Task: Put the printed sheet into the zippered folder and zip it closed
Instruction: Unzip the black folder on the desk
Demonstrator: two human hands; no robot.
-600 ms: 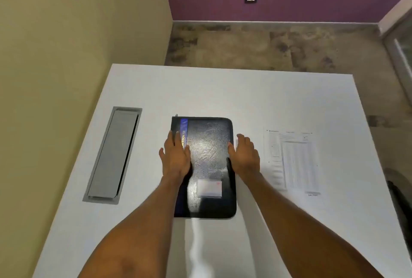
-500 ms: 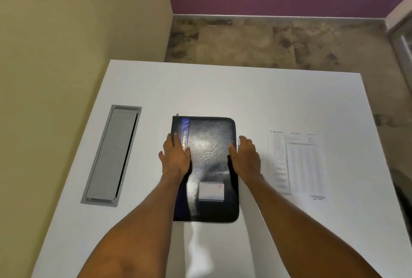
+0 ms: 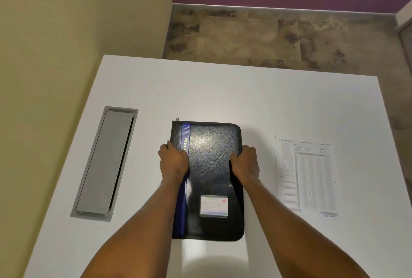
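Your left hand point(image 3: 174, 161) and right hand point(image 3: 245, 161) grip the closed folder's point(image 3: 209, 179) two long edges, with the sheet point(image 3: 308, 177) lying flat, apart to the right.

Black folder point(image 3: 209, 166) with blue stripe point(image 3: 185, 134); white table point(image 3: 223, 90); grey hatch point(image 3: 104, 164).

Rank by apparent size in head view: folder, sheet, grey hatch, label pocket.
1. Folder
2. Grey hatch and sheet: look about alike, not ranked
3. Label pocket, clearly smallest
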